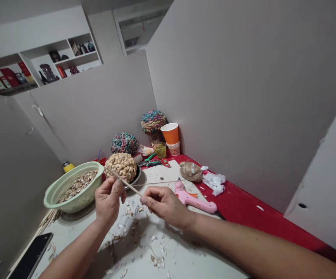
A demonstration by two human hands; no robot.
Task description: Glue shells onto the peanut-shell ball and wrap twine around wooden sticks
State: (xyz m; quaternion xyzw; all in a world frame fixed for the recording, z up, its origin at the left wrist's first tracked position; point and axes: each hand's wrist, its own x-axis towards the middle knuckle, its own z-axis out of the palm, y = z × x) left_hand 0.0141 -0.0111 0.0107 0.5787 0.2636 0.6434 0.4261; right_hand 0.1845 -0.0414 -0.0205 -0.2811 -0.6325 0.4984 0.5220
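A thin wooden stick [131, 187] slants in the air between my two hands. My left hand [109, 197] pinches its upper end, where twine seems to be wound round it. My right hand [164, 205] grips the lower end between thumb and fingers. A strand of twine [162, 182] runs from the twine ball [190, 171] toward my left hand. Just behind the left fingers, a ball covered in tan nutshells [123, 166] rests in a metal bowl [138, 176]. A pink glue gun [195, 200] lies beyond my right wrist.
A green basin [50, 197] of shells stands left, with a phone [31, 255] nearer me. Shell scraps litter the white board [156, 240]. Scissors [164, 162], pliers [150, 163], paper cups [170, 134] and colourful shell balls [154, 121] sit at the back. White crumpled plastic [214, 182] lies right.
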